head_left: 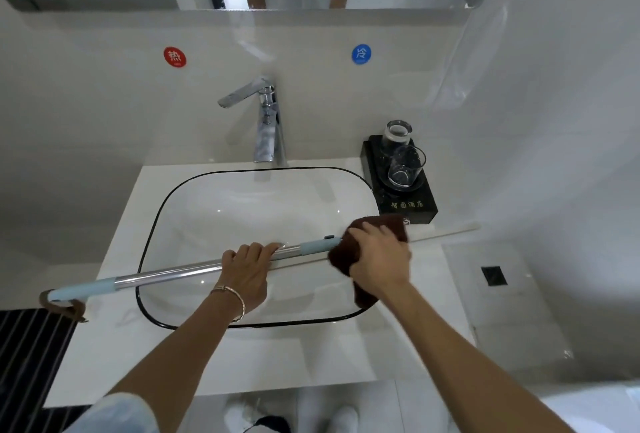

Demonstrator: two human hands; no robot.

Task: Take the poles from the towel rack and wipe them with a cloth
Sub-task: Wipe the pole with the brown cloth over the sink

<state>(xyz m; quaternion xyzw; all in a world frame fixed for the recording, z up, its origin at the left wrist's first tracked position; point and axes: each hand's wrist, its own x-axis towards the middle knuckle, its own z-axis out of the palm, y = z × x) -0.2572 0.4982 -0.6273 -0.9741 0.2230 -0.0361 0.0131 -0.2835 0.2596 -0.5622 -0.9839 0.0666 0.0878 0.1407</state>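
A pole (166,275) lies slantwise across the middle of the frame, over the sink (149,249), low at the left edge and rising to the right. The left hand (247,270) is at centre frame, its fingers curled over the shiny metal stretch to steady it. Just right of it, past a pale blue collar (318,245), the right hand (379,259) is clamped on a brown cloth (363,294) bunched round the pole. A thinner pale section runs out from under the cloth toward the right of the frame. It looks to me like a light, stiff telescopic tube. The chrome part is probably slick under bare fingers, so the blue grip (83,289) at lower left or the collar would give a surer hold than the metal. The thin section would likely flex or slide in if pushed endwise, so I would wipe along it with a loose wrap and not lean on it. The cloth is soft and folds round the tube easily. The long right end passes near two glasses (405,162) on a black tray (415,207) at centre right, and a careless swing could knock them.
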